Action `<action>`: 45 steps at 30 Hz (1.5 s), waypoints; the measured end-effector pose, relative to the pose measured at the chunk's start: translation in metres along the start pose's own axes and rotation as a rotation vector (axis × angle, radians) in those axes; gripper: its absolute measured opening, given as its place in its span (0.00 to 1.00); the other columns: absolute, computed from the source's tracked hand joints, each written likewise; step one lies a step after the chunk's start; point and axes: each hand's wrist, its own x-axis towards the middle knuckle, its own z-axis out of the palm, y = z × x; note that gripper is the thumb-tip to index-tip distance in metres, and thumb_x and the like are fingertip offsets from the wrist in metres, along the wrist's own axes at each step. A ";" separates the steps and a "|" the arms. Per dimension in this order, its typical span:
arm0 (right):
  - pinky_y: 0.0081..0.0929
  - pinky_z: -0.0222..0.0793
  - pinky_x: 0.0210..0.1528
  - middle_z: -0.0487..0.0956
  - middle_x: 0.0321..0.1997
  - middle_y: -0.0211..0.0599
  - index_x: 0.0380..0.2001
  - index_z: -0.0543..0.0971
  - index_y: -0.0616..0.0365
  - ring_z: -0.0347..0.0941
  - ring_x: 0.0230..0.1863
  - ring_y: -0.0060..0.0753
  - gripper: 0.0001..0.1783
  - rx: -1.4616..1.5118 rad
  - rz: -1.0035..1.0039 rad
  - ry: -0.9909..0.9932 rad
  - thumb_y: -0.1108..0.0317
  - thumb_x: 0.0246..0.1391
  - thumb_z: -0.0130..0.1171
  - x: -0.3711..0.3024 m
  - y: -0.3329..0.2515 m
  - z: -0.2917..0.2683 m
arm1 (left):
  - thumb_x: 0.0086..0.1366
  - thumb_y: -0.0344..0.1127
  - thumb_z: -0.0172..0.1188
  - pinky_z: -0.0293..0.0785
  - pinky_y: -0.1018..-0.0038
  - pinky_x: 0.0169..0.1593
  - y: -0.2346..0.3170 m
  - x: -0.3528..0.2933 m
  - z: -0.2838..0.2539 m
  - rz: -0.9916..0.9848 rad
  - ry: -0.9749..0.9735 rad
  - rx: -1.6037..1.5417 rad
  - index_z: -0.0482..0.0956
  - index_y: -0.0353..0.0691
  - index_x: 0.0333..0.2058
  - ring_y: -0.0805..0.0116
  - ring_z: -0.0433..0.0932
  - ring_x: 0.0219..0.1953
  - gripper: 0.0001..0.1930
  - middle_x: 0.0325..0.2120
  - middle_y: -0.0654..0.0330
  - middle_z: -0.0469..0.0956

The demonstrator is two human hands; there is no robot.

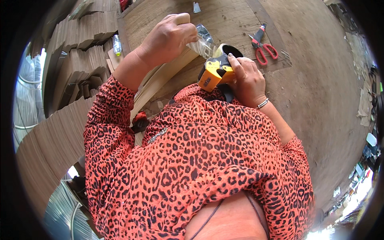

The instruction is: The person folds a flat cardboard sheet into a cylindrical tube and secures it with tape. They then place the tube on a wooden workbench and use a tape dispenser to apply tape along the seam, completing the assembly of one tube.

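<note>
My right hand is wrapped round a yellow and black tape dispenser, just in front of my body. A clear strip of packing tape stretches from the dispenser up toward my left hand. My left fingers are closed in a pinch at the far end of that strip, with the fingertips partly hidden. Right of the dispenser, scissors with red handles lie on the wooden table, apart from both hands. A grey and black tool with a red part lies against the scissors.
Stacks of flat brown cardboard fill the left side. A clear bottle with a yellow-green cap lies near them. A small pale scrap is at the table's far side. Mixed clutter lines the far right.
</note>
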 end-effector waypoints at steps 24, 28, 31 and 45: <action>0.37 0.73 0.48 0.77 0.44 0.39 0.57 0.69 0.50 0.74 0.48 0.46 0.43 0.216 0.267 -0.063 0.71 0.31 0.71 -0.033 0.010 0.004 | 0.58 0.31 0.64 0.72 0.66 0.34 -0.067 -0.010 0.028 -0.108 -0.056 -0.068 0.78 0.37 0.30 0.57 0.73 0.29 0.05 0.26 0.57 0.69; 0.39 0.72 0.44 0.75 0.38 0.38 0.54 0.70 0.51 0.73 0.42 0.47 0.38 0.190 0.324 -0.094 0.69 0.34 0.69 -0.020 0.007 0.012 | 0.61 0.32 0.60 0.73 0.65 0.39 -0.102 -0.009 0.064 -0.205 -0.146 -0.074 0.77 0.39 0.31 0.55 0.74 0.34 0.04 0.28 0.56 0.71; 0.40 0.72 0.43 0.75 0.37 0.38 0.53 0.71 0.51 0.73 0.41 0.48 0.35 0.169 0.375 -0.122 0.68 0.35 0.67 -0.012 0.006 0.024 | 0.64 0.34 0.56 0.72 0.64 0.43 -0.124 -0.011 0.088 -0.333 -0.263 -0.061 0.77 0.40 0.32 0.53 0.74 0.38 0.05 0.32 0.56 0.72; 0.41 0.71 0.48 0.77 0.40 0.42 0.52 0.70 0.55 0.74 0.44 0.48 0.35 0.199 0.614 -0.389 0.66 0.35 0.66 -0.025 -0.010 0.058 | 0.65 0.39 0.53 0.69 0.63 0.50 -0.151 -0.059 0.166 -0.572 -0.742 -0.293 0.80 0.43 0.38 0.53 0.72 0.45 0.10 0.38 0.54 0.73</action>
